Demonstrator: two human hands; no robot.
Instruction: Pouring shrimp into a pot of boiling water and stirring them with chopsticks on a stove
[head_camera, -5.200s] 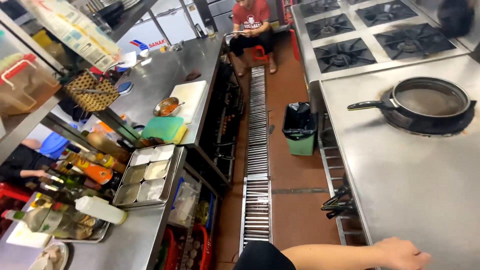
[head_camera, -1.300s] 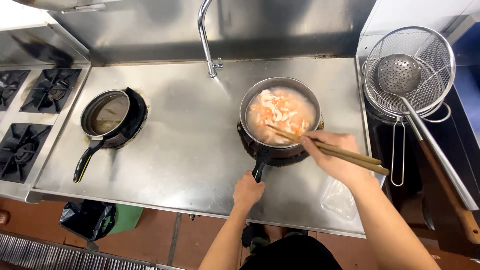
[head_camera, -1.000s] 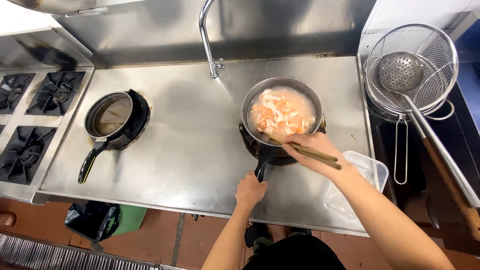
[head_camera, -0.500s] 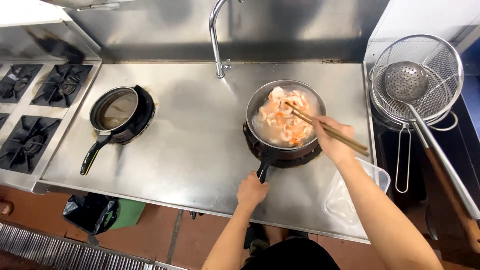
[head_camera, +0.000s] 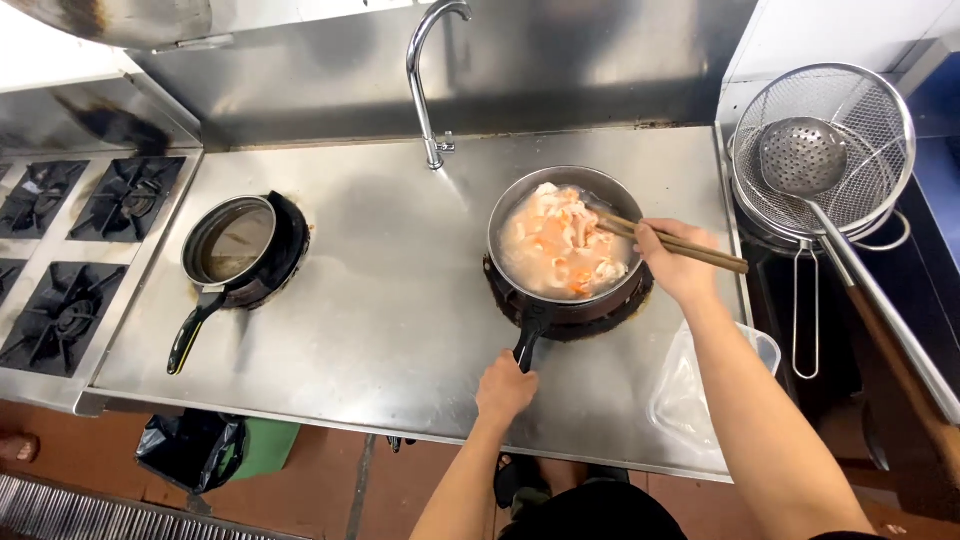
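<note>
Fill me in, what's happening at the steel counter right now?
A person's left hand grips the handle of a pan of pale and orange food on a burner. The right hand holds wooden chopsticks with their tips in the food. A second pan sits untouched to the left, and a clear plastic tub lies by the right forearm.

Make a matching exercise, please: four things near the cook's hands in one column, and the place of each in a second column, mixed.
Things:
1. wooden chopsticks
2. black pan handle
3. clear plastic container
4. round wire-mesh strainer

Places:
A. at the far right, beyond the counter
B. in the right hand
C. in the left hand
D. on the counter, under the right forearm

Pairs: 1-B, 2-C, 3-D, 4-A
</note>
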